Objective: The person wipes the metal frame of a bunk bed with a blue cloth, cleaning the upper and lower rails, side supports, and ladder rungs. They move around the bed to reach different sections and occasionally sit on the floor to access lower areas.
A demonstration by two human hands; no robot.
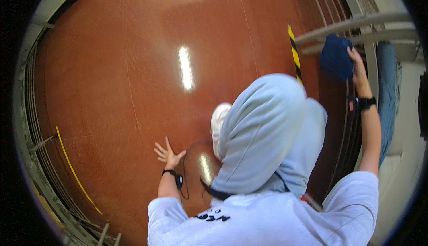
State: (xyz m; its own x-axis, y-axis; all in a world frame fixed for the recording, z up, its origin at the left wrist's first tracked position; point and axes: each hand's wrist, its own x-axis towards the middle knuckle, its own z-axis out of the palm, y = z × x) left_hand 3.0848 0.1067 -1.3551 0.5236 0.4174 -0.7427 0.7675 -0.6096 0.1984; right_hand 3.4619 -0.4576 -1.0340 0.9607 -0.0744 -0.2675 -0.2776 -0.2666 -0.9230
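Note:
At the right, my right hand (358,65) grips a dark blue cloth bundle (336,57) by its near side. The bundle is held in front of grey rails (354,23); whether it touches them I cannot tell. Over the red-brown floor (100,89), my left hand (170,154) is spread with its fingers apart and nothing in it. A thin black cable (185,174) hangs beside that hand, close to the thumb. Each wrist wears a black strap with a small device. My bent knee (274,102) in pale trousers and one white shoe (219,125) lie between the hands.
Yellow-and-black tape (295,53) marks the floor by the right rails. A yellow line (75,170) runs along the left, beside a metal frame (31,112) with bars. Blue-grey fabric (388,102) hangs at the far right, past my forearm.

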